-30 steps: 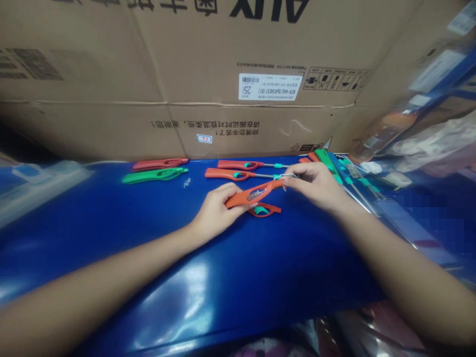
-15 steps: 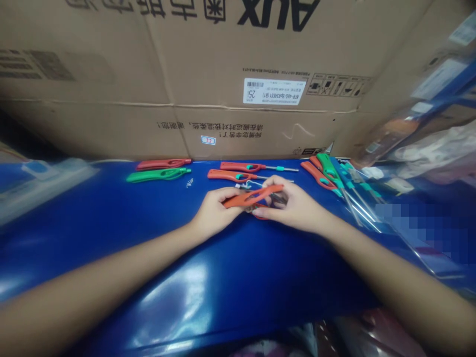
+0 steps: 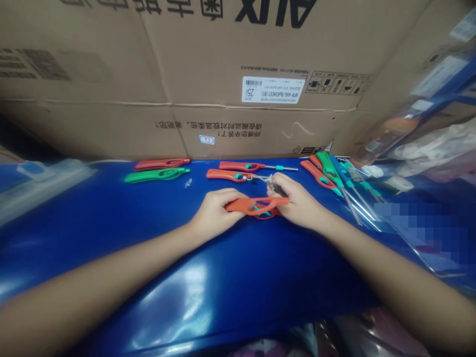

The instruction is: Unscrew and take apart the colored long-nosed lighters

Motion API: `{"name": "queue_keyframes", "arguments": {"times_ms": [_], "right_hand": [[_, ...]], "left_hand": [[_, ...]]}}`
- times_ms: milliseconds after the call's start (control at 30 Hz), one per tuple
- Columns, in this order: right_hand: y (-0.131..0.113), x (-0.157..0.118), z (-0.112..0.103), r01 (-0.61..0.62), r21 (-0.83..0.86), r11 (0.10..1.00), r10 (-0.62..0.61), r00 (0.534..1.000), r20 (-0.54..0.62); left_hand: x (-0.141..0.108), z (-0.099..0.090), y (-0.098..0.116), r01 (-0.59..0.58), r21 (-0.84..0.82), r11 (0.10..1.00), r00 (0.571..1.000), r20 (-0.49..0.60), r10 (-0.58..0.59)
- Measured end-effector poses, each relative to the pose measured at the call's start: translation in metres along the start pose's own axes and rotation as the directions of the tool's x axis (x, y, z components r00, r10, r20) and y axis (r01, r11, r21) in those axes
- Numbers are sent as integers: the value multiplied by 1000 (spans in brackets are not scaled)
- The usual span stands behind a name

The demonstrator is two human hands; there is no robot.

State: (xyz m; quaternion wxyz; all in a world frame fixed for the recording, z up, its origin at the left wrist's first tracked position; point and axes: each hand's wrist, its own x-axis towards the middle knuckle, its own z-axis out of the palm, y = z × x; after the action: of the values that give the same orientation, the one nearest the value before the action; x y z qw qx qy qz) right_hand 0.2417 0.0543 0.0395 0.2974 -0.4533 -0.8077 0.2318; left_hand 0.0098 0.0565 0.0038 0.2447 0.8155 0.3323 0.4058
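My left hand (image 3: 213, 210) is closed around the handle of an orange long-nosed lighter casing (image 3: 243, 204), its looped end pointing right. Below the loop shows an orange rim with a teal trigger (image 3: 263, 211). My right hand (image 3: 303, 202) is closed too, its fingers at the casing's right tip. Between its thumb and forefinger is a dark metallic piece (image 3: 274, 186), partly hidden, with thin light strands reaching left. Just behind my hands lie two orange lighters (image 3: 226, 175) with teal triggers; the nearer one's metal tube is largely covered.
A red casing (image 3: 156, 164) and a green casing (image 3: 152, 175) lie at the back left beside small springs (image 3: 188, 183). Several lighters with metal tubes (image 3: 357, 198) are piled at the right. A large cardboard box (image 3: 208, 64) stands behind the blue table (image 3: 208, 297).
My right hand has turned and lifted its fingers slightly, bringing the metallic piece up behind the casing. The casing in my left hand has tipped nearer to level and shifted slightly down.
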Motion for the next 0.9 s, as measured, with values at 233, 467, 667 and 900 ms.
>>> {"name": "queue_keyframes", "arguments": {"times_ms": [233, 467, 667, 900], "right_hand": [[-1, -4, -6, -61, -210, 976, 133, 928, 349], [-3, -5, -4, 60, -315, 947, 92, 890, 446], [3, 0, -24, 13, -300, 954, 81, 950, 300], [67, 8, -107, -601, -521, 606, 447, 799, -402]], "left_hand": [[3, -10, -23, -247, 189, 950, 952, 230, 202], [6, -11, -21, -249, 193, 949, 940, 284, 189], [5, -11, -21, -194, 177, 965, 953, 268, 142], [9, -13, -26, -53, 78, 996, 987, 153, 41]]}}
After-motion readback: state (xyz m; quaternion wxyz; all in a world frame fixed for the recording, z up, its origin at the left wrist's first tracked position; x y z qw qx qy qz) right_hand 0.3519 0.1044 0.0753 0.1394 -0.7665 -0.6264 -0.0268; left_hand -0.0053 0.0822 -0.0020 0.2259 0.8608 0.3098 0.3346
